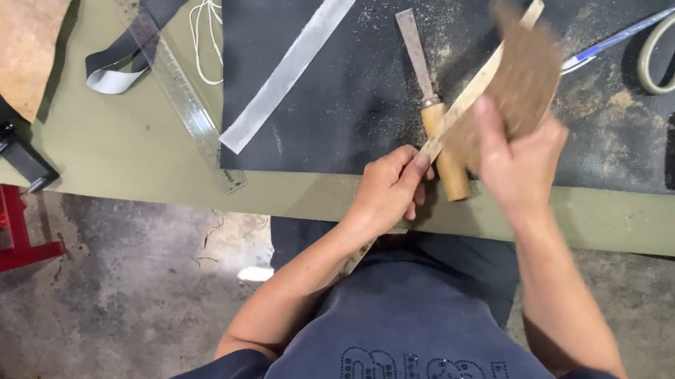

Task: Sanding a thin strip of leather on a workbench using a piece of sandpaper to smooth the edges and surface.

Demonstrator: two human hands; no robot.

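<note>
Pale wooden strip (476, 85): long axis slanting up-right over the black mat (323, 114); my left hand (387, 191) pinches its near end. Brown pad (520, 79), blurred: gripped by my right hand (518, 160), laid across the strip's far half.

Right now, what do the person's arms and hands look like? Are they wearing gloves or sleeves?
No gloves: the left hand and the right hand are both bare, and no rings, watch or bracelets show. Both forearms are uncovered too. The dark blue short sleeves of a T-shirt end above the elbows. The shirt's chest has a studded pattern of small dots. The right hand looks blurry in this picture.
</note>
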